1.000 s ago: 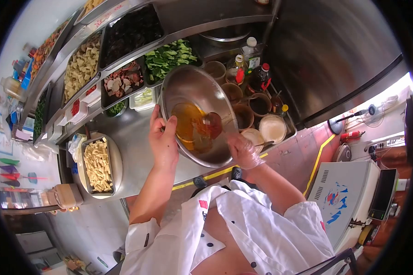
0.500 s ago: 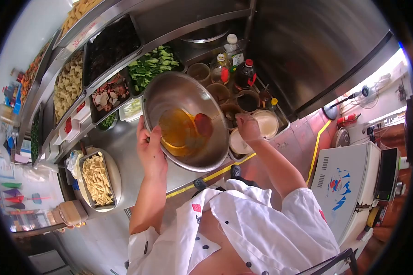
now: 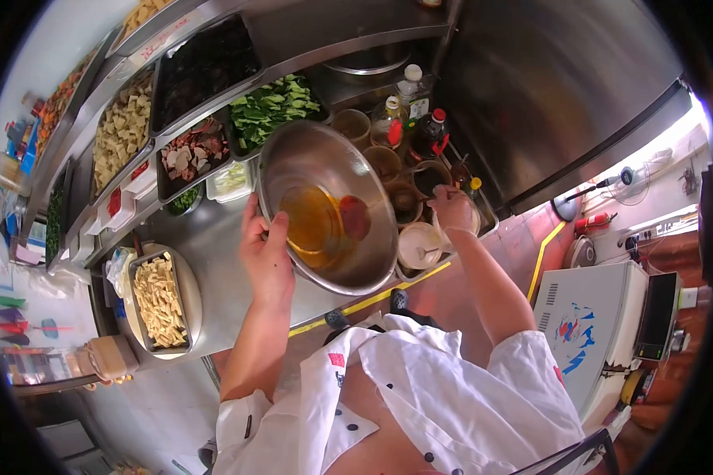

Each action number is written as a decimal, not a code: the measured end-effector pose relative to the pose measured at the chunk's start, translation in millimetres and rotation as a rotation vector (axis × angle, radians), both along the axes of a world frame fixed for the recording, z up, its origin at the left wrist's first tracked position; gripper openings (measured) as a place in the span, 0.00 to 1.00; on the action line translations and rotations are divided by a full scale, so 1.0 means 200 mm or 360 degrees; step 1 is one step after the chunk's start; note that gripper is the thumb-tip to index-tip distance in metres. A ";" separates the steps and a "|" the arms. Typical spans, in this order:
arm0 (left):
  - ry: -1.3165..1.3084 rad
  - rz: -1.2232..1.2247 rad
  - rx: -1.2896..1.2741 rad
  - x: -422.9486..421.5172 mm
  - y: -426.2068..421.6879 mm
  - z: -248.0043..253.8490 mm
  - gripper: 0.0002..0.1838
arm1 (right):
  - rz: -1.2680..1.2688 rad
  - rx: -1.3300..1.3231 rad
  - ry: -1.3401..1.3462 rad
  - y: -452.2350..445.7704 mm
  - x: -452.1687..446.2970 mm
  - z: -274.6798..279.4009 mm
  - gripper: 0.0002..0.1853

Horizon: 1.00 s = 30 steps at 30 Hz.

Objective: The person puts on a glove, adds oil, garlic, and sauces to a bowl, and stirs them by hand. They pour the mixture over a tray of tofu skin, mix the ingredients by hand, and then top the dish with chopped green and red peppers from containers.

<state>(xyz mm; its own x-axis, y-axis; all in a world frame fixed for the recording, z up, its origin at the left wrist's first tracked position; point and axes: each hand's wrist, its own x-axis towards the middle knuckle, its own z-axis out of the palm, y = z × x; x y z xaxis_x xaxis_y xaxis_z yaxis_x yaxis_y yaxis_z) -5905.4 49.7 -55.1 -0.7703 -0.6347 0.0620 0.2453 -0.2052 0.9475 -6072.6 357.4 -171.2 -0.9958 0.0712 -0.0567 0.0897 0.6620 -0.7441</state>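
Gripping a wide, round stainless-steel bowl (image 3: pixel 325 154) by its rim: left hand (image 3: pixel 266 252), thumb over the edge, fingers on the outside. Bowl sits directly right of that hand, tilted, yellow-orange liquid (image 3: pixel 309 226) pooled on the thumb side, dark red patch (image 3: pixel 355 218) farther off. Right hand (image 3: pixel 453 210) is apart from the bowl, fingers bent; can't tell if they hold anything. Just ahead of it: round tub of dark liquid (image 3: pixel 429 165), then a dark bottle with red cap (image 3: pixel 426 142). Just below-left of it: round tub with whitish contents (image 3: pixel 417 267). Well left of left hand: rectangular metal tray (image 3: pixel 183 305) of pale yellow sticks (image 3: pixel 160 301).
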 end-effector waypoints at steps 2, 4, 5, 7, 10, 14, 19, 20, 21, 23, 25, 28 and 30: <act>0.0029 -0.0021 -0.0036 0.01 0.00 -0.02 0.12 | -0.0010 -0.0071 -0.0031 -0.03 0.07 0.19 0.18; 0.0016 -0.0013 -0.0042 0.01 0.01 0.01 0.12 | 0.0098 -0.0201 -0.0046 -0.09 0.17 0.29 0.16; 0.0001 -0.0021 -0.0051 0.01 0.01 0.03 0.12 | 0.0189 -0.0335 -0.0064 -0.12 0.21 0.30 0.14; 0.0008 -0.0021 -0.0017 0.01 0.02 0.04 0.13 | 0.0481 -0.0333 0.0179 -0.19 0.32 0.23 0.11; -0.0008 -0.0024 -0.0023 0.01 0.03 0.06 0.13 | 0.0970 -0.0281 0.0649 -0.27 0.45 0.23 0.08; -0.0018 -0.0011 -0.0168 0.02 0.01 0.01 0.14 | 0.1079 -0.0207 0.1138 -0.30 0.57 0.21 0.07; 0.0032 -0.0015 0.0017 0.03 0.02 0.02 0.14 | 0.0448 -0.0600 0.0310 -0.21 0.61 -0.10 0.10; 0.0023 0.0007 0.0085 0.03 0.04 0.03 0.15 | -0.0018 -0.0898 -0.0014 -0.18 0.59 -0.10 0.12; 0.0018 -0.0010 0.0089 0.03 0.04 0.02 0.15 | -0.0166 -0.0727 -0.0017 -0.18 0.58 0.19 0.17; 0.0064 -0.0013 0.0076 0.03 0.02 0.00 0.15 | -0.0280 -0.0487 0.0113 -0.04 0.44 0.19 0.16; 0.0056 -0.0064 0.0060 0.03 0.01 -0.01 0.15 | -0.0314 -0.0640 0.0254 0.07 0.28 0.10 0.15; 0.0044 -0.0104 0.0012 0.03 0.01 -0.02 0.15 | -0.0177 -0.0511 0.0585 0.18 0.11 -0.02 0.13; 0.0055 -0.0103 0.0088 0.02 0.02 0.00 0.15 | -0.0037 -0.0231 0.0775 0.21 0.03 -0.07 0.12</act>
